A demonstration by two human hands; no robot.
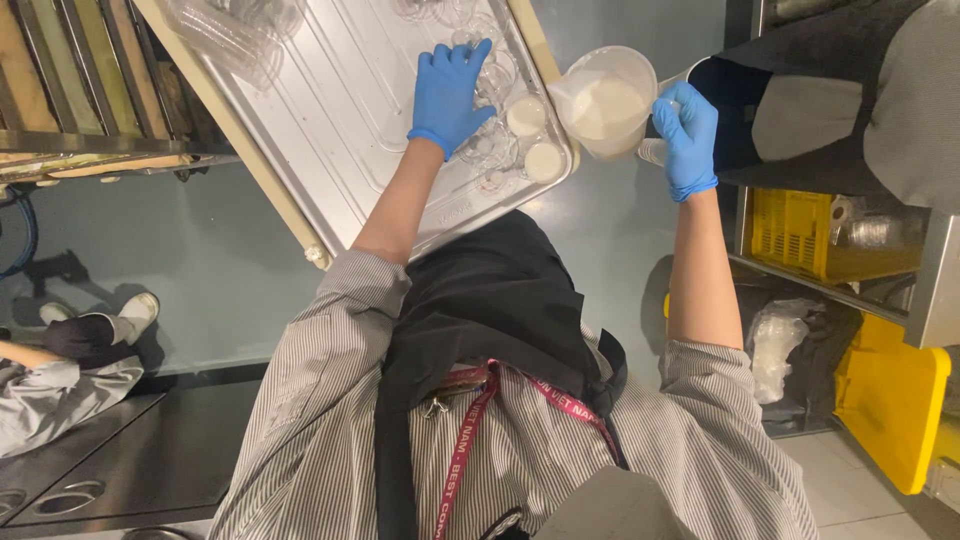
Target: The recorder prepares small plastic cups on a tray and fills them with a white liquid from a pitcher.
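Here the landmark is the metal tray [340, 110], a ribbed, silver sheet on a pale frame. The right hand [688, 135], in a blue glove, is closed around the handle side of a clear plastic jug [605, 100] that hangs just off the tray's near corner, about half full of a milky white liquid. Judging by that fill, the jug will be fairly heavy and apt to slosh; its wall looks thin and smooth, likely slick under a glove, so the handle is the sound place to hold it, perhaps with support beneath. The left hand [450, 92], also gloved in blue, lies spread and flat over a group of small clear cups [490, 140] at that same corner of the tray, steadying them; these look light, thin and easily tipped or crushed, best taken by the rim. Two filled cups [535, 140] beside the hand show white liquid. More clear cups [235, 30] lie on the far side of the tray. Beyond the jug, away from the tray, yellow crates [850, 310] sit on a low shelf with crumpled clear bags. A red printed lanyard [470, 440] hangs over the striped shirt.
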